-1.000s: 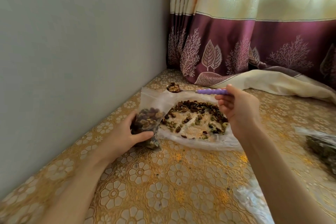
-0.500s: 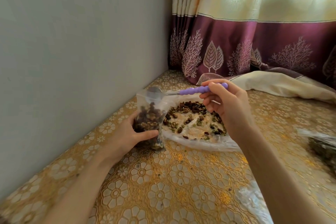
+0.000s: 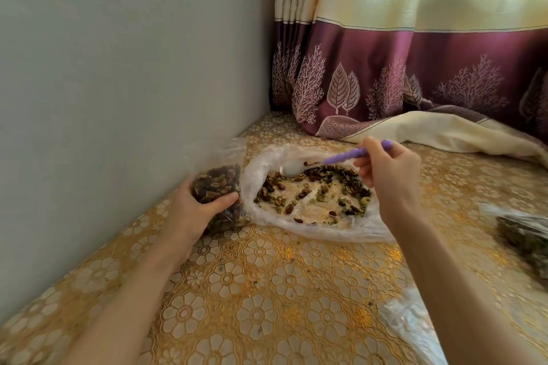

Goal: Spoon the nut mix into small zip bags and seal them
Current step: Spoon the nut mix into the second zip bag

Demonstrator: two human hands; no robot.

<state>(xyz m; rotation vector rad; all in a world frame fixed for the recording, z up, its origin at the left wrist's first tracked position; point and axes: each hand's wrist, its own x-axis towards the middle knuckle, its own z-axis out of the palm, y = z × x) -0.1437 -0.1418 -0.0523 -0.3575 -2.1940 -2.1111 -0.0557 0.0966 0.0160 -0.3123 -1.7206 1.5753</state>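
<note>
A small clear zip bag, mostly full of nut mix, stands by the wall with its top open. My left hand grips its lower part, thumb across the front. To its right a large clear plastic sheet lies on the table with the loose nut mix spread over it. My right hand holds a spoon by its purple handle. The spoon's white bowl looks empty and rests at the far left edge of the loose mix.
A grey wall runs along the left. Purple and cream curtains hang at the back, their hem lying on the gold floral tablecloth. Another bag of nut mix lies at the right edge. Crumpled clear plastic sits at the lower right.
The spoon went from over the sheet to the zip bag's mouth, then swung back right and down onto the loose mix with its bowl empty. My left hand kept its grip on the bag.
</note>
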